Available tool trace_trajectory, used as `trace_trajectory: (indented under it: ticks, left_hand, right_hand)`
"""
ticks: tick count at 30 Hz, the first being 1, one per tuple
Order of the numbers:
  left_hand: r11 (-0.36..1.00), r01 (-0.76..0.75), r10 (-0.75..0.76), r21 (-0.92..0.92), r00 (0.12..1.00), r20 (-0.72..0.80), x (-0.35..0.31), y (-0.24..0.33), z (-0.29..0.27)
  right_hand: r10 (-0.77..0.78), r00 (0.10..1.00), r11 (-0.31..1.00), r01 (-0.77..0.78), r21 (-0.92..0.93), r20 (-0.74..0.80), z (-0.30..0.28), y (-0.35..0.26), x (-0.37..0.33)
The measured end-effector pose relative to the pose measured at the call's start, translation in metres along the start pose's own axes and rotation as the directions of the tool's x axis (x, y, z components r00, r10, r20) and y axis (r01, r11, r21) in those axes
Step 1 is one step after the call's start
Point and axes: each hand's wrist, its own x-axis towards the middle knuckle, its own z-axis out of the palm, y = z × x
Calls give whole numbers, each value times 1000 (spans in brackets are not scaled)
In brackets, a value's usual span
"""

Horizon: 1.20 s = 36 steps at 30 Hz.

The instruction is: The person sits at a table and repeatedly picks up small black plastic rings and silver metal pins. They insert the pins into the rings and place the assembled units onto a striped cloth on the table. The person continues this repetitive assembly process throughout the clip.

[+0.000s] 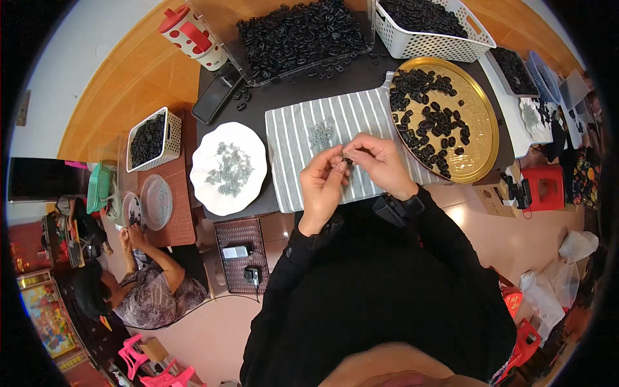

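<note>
My left hand (pixel 324 184) and my right hand (pixel 380 164) meet over a grey-and-white striped cloth (pixel 290 138). Fingertips of both are pinched together on a small black plastic piece (pixel 349 161), partly hidden by the fingers. Just beyond them on the cloth lies a small pile of clear or silvery little parts (pixel 322 134). To the left, a white scalloped plate (pixel 201 145) carries more of these parts. On the right, a round gold tray (pixel 480 138) holds many black oval pieces (pixel 438 121), some heaped and some scattered.
A clear bin (pixel 258 82) and a white basket (pixel 425 46), both full of black pieces, stand at the back. A phone (pixel 216 97) and a dotted tumbler (pixel 196 42) are at back left. Another person (pixel 155 284) works at a side table (pixel 180 219) to the left.
</note>
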Motion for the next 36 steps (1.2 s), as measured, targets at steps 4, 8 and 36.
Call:
trace_trajectory:
  ticks: [4,8,36]
  left_hand:
    - [1000,-12,12,8,1000,3,-1,-1,0]
    - [999,-3,3,33,1000,-19,-1,0,0]
    - [997,-63,66,34,994,-90,-5,0,1]
  right_hand:
    - [14,1000,1000,-14,-7,6,0,1,0]
    - [36,999,999,-36,6,9,0,1,1]
    - [74,993,996,-69,57,-90,3,-2,0]
